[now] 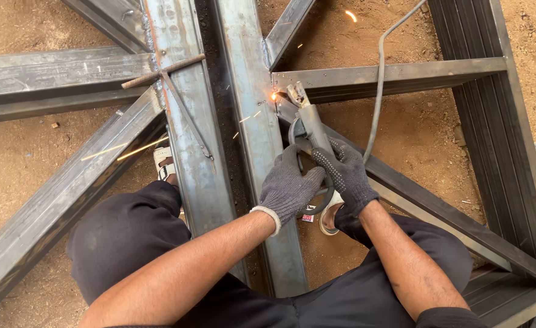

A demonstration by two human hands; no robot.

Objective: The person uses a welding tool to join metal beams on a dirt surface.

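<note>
Fingers of your right hand (345, 176), in a dotted dark glove, close round the grey handle of the electrode holder (310, 121), and your gloved left hand (287, 187) wraps its fingers over the same handle from the side, touching the right hand. Taking the central steel beam (253, 152) as landmark: the holder lies just beside its right edge, tip pointing up at a bright spark (274, 95) where a crossbar (389, 76) meets the beam. A grey cable (377, 85) loops away beyond the holder. Left of the beam lies a second beam (189, 133), a thin rod (186, 112) resting on it. Your sandalled foot (165, 164) shows beside that.
</note>
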